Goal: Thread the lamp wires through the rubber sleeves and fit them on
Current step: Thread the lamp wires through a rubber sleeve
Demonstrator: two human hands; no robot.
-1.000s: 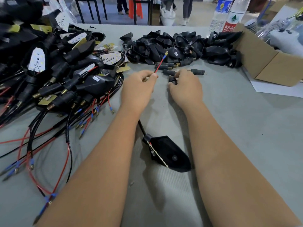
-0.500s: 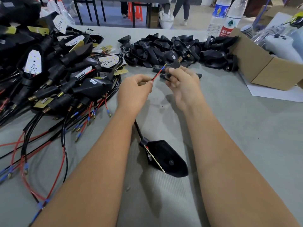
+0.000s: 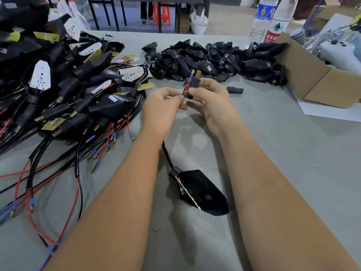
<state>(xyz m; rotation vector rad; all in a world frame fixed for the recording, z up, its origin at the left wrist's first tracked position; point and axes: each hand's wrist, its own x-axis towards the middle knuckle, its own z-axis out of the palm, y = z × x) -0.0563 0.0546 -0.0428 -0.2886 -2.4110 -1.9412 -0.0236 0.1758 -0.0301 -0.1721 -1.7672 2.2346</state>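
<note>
My left hand [image 3: 161, 109] pinches the red lamp wire [image 3: 188, 84], whose blue and brass tip points up and away. My right hand [image 3: 213, 103] grips a black rubber sleeve [image 3: 195, 84] with a brass threaded end, held upright right beside the wire tip. The wire's black cable [image 3: 167, 155] runs down under my left wrist to a black lamp housing [image 3: 201, 192] lying on the grey table between my forearms. Whether the wire has entered the sleeve cannot be told.
A heap of wired lamps [image 3: 64, 81] with red and black leads fills the left. Bare black housings [image 3: 211, 59] are piled at the back, a loose sleeve [image 3: 235, 90] near them. A cardboard box [image 3: 320, 79] and two bottles [image 3: 273, 20] stand at the right.
My right hand picked a sleeve off the table and raised it to the wire tip. My left hand turned the wire more upright and drew closer to the right hand.
</note>
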